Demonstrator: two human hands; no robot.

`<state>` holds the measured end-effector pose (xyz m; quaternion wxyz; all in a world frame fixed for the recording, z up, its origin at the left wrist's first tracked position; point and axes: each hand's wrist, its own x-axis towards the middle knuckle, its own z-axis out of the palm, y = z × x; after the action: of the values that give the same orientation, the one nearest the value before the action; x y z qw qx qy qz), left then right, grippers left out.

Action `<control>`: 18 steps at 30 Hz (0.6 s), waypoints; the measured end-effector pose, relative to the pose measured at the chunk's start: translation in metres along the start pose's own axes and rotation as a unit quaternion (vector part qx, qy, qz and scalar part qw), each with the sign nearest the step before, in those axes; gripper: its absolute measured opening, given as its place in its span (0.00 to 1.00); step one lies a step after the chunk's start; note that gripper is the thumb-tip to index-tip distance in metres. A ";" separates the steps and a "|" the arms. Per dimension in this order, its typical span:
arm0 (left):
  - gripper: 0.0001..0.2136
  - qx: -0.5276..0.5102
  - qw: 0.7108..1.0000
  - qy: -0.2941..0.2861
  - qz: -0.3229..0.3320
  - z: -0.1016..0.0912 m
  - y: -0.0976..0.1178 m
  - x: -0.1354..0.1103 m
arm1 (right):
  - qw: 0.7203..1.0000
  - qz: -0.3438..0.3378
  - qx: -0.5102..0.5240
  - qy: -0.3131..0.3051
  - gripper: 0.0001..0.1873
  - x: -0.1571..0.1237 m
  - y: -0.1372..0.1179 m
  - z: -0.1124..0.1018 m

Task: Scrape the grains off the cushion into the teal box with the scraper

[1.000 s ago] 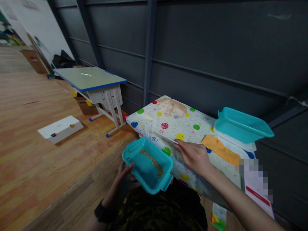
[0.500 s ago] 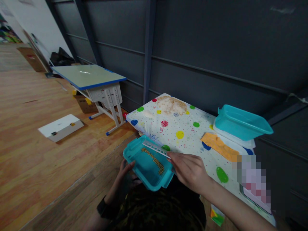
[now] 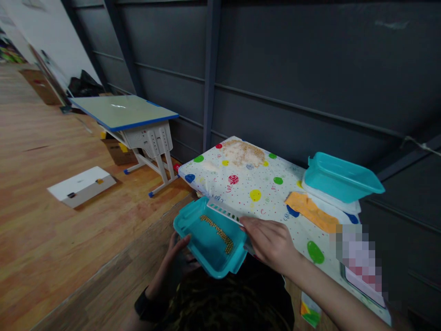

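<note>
Left hand (image 3: 179, 249) cups the glossy teal tray (image 3: 209, 253) from below, yellow beads (image 3: 217, 232) lined inside; right hand (image 3: 272, 241) pinches a thin slotted white strip (image 3: 223, 213) over its rim; spotted tablecloth (image 3: 262, 184) beyond.

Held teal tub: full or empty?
Nearly empty: the tub in the left hand holds only a thin line of yellow grains; the right hand's strip lies over its rim.
</note>
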<state>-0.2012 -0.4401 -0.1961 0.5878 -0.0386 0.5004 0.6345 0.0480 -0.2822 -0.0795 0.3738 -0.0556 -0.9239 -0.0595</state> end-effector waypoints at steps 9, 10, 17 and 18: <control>0.38 0.028 0.999 0.034 0.027 0.007 -0.006 -0.001 | 0.999 0.013 0.039 0.035 0.32 0.003 -0.005 -0.013; 0.37 0.023 0.999 0.036 0.027 0.006 -0.007 0.001 | 0.999 0.016 0.028 0.034 0.33 0.002 -0.002 -0.012; 0.43 0.000 0.999 0.043 0.011 0.001 -0.009 0.009 | 0.999 0.030 -0.001 -0.011 0.29 -0.010 0.003 -0.003; 0.43 -0.006 0.999 0.046 0.009 0.002 -0.009 0.009 | 1.000 0.023 0.007 -0.011 0.28 -0.010 0.000 -0.003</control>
<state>-0.1959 -0.4342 -0.2058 0.5586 -0.0664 0.5234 0.6400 0.0577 -0.2830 -0.0845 0.3653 -0.0745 -0.9269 -0.0435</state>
